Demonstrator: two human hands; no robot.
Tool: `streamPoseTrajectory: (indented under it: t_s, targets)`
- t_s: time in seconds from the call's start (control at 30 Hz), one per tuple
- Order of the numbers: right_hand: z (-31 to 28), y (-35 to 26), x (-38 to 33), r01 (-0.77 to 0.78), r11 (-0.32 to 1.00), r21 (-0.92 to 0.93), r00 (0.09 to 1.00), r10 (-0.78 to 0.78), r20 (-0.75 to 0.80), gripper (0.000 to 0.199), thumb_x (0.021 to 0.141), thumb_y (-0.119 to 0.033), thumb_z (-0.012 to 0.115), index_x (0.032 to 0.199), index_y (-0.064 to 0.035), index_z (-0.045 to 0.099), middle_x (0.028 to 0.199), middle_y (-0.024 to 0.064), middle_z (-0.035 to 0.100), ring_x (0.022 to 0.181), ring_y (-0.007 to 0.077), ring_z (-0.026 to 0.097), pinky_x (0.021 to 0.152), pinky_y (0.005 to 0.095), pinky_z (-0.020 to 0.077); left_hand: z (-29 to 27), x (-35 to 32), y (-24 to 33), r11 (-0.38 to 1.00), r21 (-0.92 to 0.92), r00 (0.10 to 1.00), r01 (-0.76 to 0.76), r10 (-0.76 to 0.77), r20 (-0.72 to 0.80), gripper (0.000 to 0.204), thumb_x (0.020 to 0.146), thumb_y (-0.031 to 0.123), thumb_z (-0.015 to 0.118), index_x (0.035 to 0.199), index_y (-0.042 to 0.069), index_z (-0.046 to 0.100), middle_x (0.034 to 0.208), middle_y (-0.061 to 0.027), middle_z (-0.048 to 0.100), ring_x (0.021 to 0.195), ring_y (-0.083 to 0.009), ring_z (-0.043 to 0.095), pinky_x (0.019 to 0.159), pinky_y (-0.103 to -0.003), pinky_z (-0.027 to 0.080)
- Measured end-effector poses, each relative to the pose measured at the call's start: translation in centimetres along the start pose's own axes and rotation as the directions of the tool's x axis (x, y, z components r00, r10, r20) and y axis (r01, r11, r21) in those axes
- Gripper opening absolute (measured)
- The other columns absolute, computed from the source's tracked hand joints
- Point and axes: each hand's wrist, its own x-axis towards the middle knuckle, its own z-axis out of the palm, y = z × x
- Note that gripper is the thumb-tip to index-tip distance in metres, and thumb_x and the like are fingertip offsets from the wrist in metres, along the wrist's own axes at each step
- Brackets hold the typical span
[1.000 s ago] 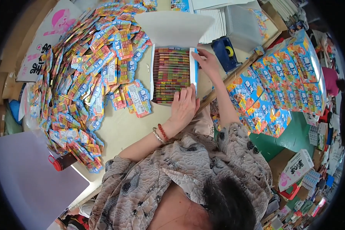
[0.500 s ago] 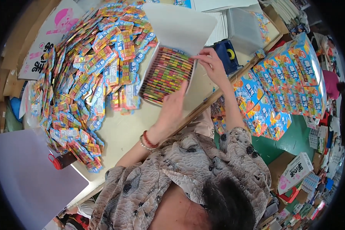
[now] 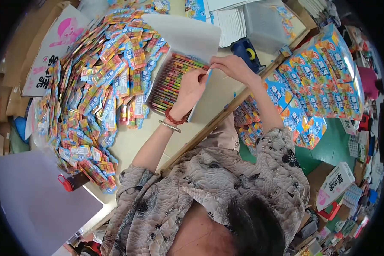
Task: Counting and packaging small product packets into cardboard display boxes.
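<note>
A carton point(image 3: 157, 77) stands open in front of me, its white lid point(image 3: 187, 36) raised at the far side. Flat candy packets point(image 3: 168, 83) fill it in a tight row, standing on edge. My left hand point(image 3: 189, 90), with a red bead bracelet and a silver one on its wrist, reaches over the right wall, fingers curled at the rim. My right hand point(image 3: 234, 68) pinches the far right corner of the carton. The two hands' fingertips are close together there, and part of the packets is hidden under my left hand.
A large heap of loose candy packets point(image 3: 87, 94) lies left of the carton. Farther back are a tape dispenser point(image 3: 248, 54) and a clear plastic bin point(image 3: 266, 25). A wooden strip point(image 3: 226, 112) edges the table; wrapped stacks of printed cartons point(image 3: 318, 79) stand to the right.
My left hand has moved up and right onto the carton's right wall, its fingers now curled. The carton has shifted slightly left, and its blue outer side shows.
</note>
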Motion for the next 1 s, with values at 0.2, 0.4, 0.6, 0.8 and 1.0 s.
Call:
streamPoseTrajectory:
  t_s: [0.2,0.4,0.6,0.8,1.0]
  targets:
    - [-1.1,1.0,0.1,-0.318,0.705,0.633,0.939,0.142,0.313,0.023,0.095,-0.024,0.059,0.084,-0.0039,0.064,0.063,-0.0015,0.053,0.049,0.0043,0.047,0.048,0.0215,0.0372,0.7,-0.5,0.5,0.985,-0.160,0.998,0.061,-0.057,0.031,0.029,0.086,0.021,0.064,0.101,-0.003,0.069,0.085,-0.0191,0.070,0.074,-0.0229,0.068,0.071,-0.032,0.052]
    - [-1.6,-0.8,0.7,-0.275,0.864,0.421,0.953,0.185,0.240,0.024,0.095,-0.027,0.058,0.084,-0.0068,0.064,0.059,0.0016,0.053,0.041,0.0103,0.045,0.045,0.0246,0.0372,1.0,-0.4,0.5,0.996,-0.043,0.995,0.079,-0.076,0.067,0.024,0.085,0.015,0.062,0.100,-0.003,0.070,0.083,-0.0180,0.071,0.074,-0.0223,0.068,0.072,-0.031,0.052]
    - [0.4,0.8,0.1,-0.064,0.947,0.314,0.998,0.061,0.018,0.030,0.093,-0.034,0.060,0.086,-0.0056,0.065,0.058,0.0077,0.049,0.050,0.0146,0.046,0.050,0.0298,0.0358,0.9,-0.4,0.5,0.997,-0.045,0.996,0.069,-0.066,0.053,0.022,0.085,0.014,0.061,0.095,-0.004,0.069,0.080,-0.0184,0.069,0.072,-0.0231,0.067,0.070,-0.032,0.051]
    - [0.0,0.8,0.7,-0.158,0.973,0.171,0.977,0.128,0.171,0.028,0.094,-0.032,0.058,0.088,-0.0050,0.065,0.061,0.0071,0.054,0.054,0.0172,0.050,0.054,0.0315,0.0396,1.9,-2.1,0.6,0.998,-0.020,0.995,-0.063,0.061,-0.083,0.028,0.085,0.005,0.057,0.111,-0.002,0.062,0.086,-0.0212,0.064,0.083,-0.0352,0.063,0.074,-0.044,0.048]
    - [1.0,1.9,-1.6,-0.330,0.545,0.771,0.944,0.199,0.263,0.026,0.096,-0.028,0.058,0.081,-0.0068,0.061,0.059,-0.0042,0.050,0.050,0.0033,0.047,0.045,0.0206,0.0356,2.0,-2.6,0.3,0.871,0.332,0.911,-0.361,0.405,-0.072,0.033,0.084,0.003,0.057,0.116,-0.004,0.058,0.096,-0.0206,0.063,0.094,-0.0340,0.058,0.082,-0.045,0.045]
